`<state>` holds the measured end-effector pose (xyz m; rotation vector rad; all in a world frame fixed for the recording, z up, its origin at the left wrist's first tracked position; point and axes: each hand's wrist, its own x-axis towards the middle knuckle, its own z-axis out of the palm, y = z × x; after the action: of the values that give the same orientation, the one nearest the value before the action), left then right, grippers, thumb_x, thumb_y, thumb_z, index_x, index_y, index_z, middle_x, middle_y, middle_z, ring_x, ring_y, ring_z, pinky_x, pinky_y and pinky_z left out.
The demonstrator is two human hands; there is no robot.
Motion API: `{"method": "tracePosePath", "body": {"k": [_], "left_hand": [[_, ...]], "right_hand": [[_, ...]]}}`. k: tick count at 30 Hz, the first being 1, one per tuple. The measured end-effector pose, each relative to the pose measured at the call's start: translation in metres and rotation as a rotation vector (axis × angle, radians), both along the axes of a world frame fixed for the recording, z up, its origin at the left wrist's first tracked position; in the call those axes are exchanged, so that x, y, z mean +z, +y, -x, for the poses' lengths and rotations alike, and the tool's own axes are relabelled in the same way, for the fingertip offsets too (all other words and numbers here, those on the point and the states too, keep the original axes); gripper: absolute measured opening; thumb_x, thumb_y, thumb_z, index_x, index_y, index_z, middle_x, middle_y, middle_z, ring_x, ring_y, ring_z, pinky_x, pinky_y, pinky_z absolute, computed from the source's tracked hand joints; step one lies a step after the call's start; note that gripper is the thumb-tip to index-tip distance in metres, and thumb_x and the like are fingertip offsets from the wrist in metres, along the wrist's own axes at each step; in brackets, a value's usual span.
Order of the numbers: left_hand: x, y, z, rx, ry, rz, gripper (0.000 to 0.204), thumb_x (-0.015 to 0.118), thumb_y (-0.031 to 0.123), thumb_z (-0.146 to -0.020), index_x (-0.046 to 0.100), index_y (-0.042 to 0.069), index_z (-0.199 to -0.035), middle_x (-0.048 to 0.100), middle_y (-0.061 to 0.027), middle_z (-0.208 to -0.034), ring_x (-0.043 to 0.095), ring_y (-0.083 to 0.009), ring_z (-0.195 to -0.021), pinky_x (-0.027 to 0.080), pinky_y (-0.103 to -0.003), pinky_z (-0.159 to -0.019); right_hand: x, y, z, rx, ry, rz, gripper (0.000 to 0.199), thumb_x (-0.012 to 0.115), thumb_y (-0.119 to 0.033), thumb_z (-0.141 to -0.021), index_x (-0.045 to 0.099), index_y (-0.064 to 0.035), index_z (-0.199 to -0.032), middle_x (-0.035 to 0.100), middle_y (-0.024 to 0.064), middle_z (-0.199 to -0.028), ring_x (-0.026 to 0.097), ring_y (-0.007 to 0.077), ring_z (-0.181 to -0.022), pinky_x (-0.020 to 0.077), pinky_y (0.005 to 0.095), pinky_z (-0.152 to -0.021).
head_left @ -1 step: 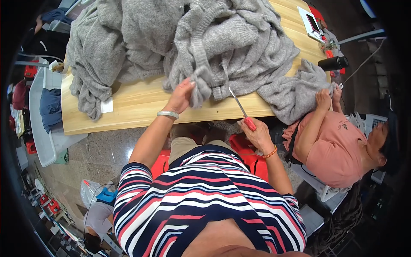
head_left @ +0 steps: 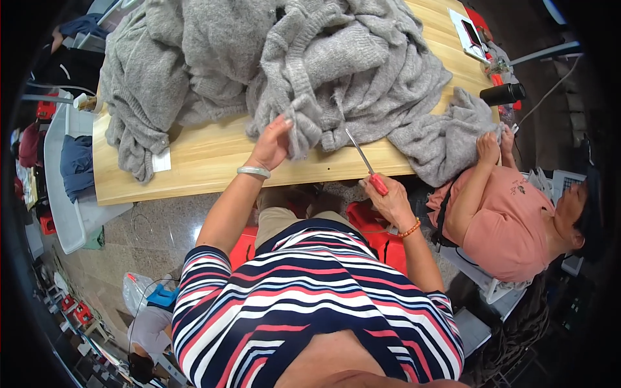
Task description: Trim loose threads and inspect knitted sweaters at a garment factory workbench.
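A pile of grey knitted sweaters [head_left: 336,58] covers the far part of a wooden table [head_left: 213,161]. My left hand [head_left: 270,143], a silver bangle on its wrist, grips the near edge of one grey sweater. My right hand [head_left: 390,199], with an orange bead bracelet, is shut on the red handle of a slim metal tool [head_left: 362,157]. The blade points up and left, its tip right at the sweater's hem. I cannot tell whether the tool is scissors or a pick.
At the right a seated person in a pink shirt [head_left: 517,220] handles another grey knit piece [head_left: 453,139]. A black bottle [head_left: 503,94] and a white flat device [head_left: 469,29] lie at the table's far right. A grey chair with clothes [head_left: 65,174] stands left.
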<state>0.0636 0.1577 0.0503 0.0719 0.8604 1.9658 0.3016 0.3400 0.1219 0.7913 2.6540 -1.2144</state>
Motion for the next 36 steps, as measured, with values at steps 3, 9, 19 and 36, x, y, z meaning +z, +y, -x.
{"method": "tracePosePath", "body": {"k": [3, 9, 19, 36], "left_hand": [[0.002, 0.007, 0.005, 0.046, -0.104, -0.078, 0.039, 0.05, 0.014, -0.092, 0.049, 0.006, -0.13, 0.062, -0.0047, -0.117, 0.057, -0.021, -0.11, 0.04, -0.037, -0.102], [-0.026, 0.009, 0.006, 0.047, -0.218, -0.13, 0.029, 0.05, 0.017, -0.092, 0.055, 0.009, -0.119, 0.062, -0.0044, -0.117, 0.057, -0.023, -0.11, 0.039, -0.041, -0.102], [-0.039, 0.011, -0.004, 0.026, -0.36, -0.161, 0.027, 0.05, 0.015, -0.09, 0.061, 0.004, -0.112, 0.063, -0.0088, -0.117, 0.054, -0.0252, -0.115, 0.029, -0.044, -0.111], [-0.073, 0.037, 0.013, 0.12, 0.314, 0.514, 0.025, 0.054, 0.024, -0.097, 0.062, 0.002, -0.106, 0.064, -0.0021, -0.097, 0.057, -0.0132, -0.092, 0.046, -0.028, -0.082]], "right_hand": [[0.014, 0.004, 0.014, -0.015, 0.027, 0.026, 0.026, 0.061, -0.033, -0.088, 0.06, -0.0068, -0.088, 0.063, 0.018, -0.076, 0.062, 0.0385, -0.075, 0.048, 0.045, -0.065], [0.047, 0.003, 0.022, 0.307, -0.143, -0.181, 0.03, 0.063, -0.037, -0.084, 0.064, -0.0081, -0.089, 0.065, 0.0196, -0.076, 0.064, 0.0384, -0.077, 0.0498, 0.0457, -0.069], [0.05, 0.002, 0.028, 0.338, -0.225, -0.204, 0.032, 0.061, -0.038, -0.085, 0.066, -0.0071, -0.092, 0.066, 0.0205, -0.079, 0.065, 0.0381, -0.079, 0.0504, 0.0457, -0.073], [0.033, 0.01, 0.044, 0.213, -0.178, -0.173, 0.026, 0.06, -0.03, -0.086, 0.063, -0.0047, -0.09, 0.065, 0.0222, -0.075, 0.064, 0.0398, -0.076, 0.0499, 0.0474, -0.07]]}}
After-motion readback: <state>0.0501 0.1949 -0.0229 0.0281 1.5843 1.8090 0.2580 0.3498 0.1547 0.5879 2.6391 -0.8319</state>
